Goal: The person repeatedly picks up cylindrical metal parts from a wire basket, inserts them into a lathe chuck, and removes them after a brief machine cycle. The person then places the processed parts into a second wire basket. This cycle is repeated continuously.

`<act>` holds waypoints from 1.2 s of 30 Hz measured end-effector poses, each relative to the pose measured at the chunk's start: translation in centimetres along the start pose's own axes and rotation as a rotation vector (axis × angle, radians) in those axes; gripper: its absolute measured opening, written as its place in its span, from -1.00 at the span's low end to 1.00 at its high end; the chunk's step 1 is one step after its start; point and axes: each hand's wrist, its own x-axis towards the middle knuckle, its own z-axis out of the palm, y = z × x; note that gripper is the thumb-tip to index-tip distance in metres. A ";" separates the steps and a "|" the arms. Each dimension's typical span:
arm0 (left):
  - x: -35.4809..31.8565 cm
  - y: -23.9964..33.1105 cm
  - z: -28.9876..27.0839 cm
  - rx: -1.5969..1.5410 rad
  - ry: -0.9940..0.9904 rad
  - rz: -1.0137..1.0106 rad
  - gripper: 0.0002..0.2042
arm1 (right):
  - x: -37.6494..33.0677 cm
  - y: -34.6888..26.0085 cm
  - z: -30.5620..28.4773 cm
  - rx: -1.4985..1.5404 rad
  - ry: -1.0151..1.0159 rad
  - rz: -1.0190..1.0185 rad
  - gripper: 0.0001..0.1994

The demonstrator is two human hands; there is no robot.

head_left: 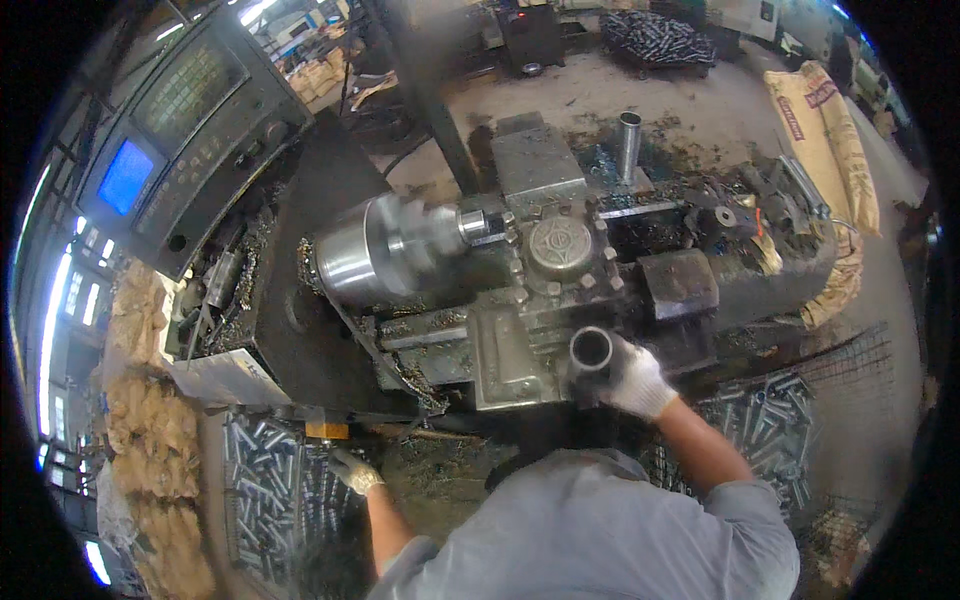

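Observation:
My right hand, in a white knitted glove, is closed against the side of an upright dark hollow tube at the front of the lathe. Its fingers are partly hidden behind the tube. At lower left, my left hand wears a smudged glove and reaches out over metal pieces, its fingers stretched forward with nothing visible in them. The lathe chuck is blurred as if spinning, and a short shiny metal tube sticks out of it toward the tool turret.
A control panel with a blue screen stands at left. Another upright metal tube is behind the turret. More metal pieces lie in a mesh bin at lower right. Sacks line the left; a paper sack hangs at right.

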 end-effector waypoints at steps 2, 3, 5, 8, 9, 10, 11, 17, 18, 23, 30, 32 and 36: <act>0.5 1.3 -0.3 0.167 0.058 0.083 -0.35 | 0.3 1.2 -2.0 -0.051 -0.148 -0.096 -0.36; 0.6 1.4 -0.6 0.218 0.029 0.043 -0.36 | 0.8 1.7 -3.5 -0.008 -0.172 -0.183 -0.40; 1.8 0.8 -1.1 0.210 0.028 0.106 -0.37 | 1.8 2.1 -7.2 0.106 -0.223 -0.124 -0.49; 4.3 -1.3 -1.3 0.310 -0.138 0.175 -0.40 | 4.0 0.6 -12.5 0.177 -0.159 -0.118 -0.59; 5.4 -1.7 -1.3 0.468 -0.336 0.177 -0.41 | 5.1 -0.5 -13.5 0.219 -0.095 -0.179 -0.63; 5.5 -2.1 -1.0 0.163 -0.413 0.086 -0.43 | 6.5 -1.7 -14.2 0.254 -0.091 -0.153 -0.64; 5.2 -2.3 -0.7 -0.402 -0.480 -0.104 -0.46 | 8.1 -3.0 -14.7 0.281 -0.094 -0.151 -0.65; -9.8 0.7 3.7 -0.256 -0.366 -0.205 -0.71 | 24.0 -11.1 -9.6 0.059 -0.165 -0.558 -0.45; -12.2 1.5 4.7 -0.143 -0.486 -0.154 -0.70 | 26.5 -11.5 -8.7 0.063 -0.387 -0.279 -0.39; -18.3 2.4 6.5 -0.145 -0.654 -0.156 -0.67 | 37.3 -8.9 1.0 -0.516 -0.803 -0.416 -0.36; -17.3 -1.8 1.7 -0.071 -0.587 -0.293 -0.65 | 48.5 6.0 -1.9 -0.815 -0.759 -0.543 -0.78; -16.8 -2.6 0.9 -0.138 -0.551 -0.291 -0.71 | 51.0 8.2 -6.3 -0.576 -0.563 -0.368 -0.80; -16.0 -3.4 1.3 -0.317 -0.552 -0.584 -0.77 | 51.8 8.0 -12.2 0.400 0.060 0.216 -0.71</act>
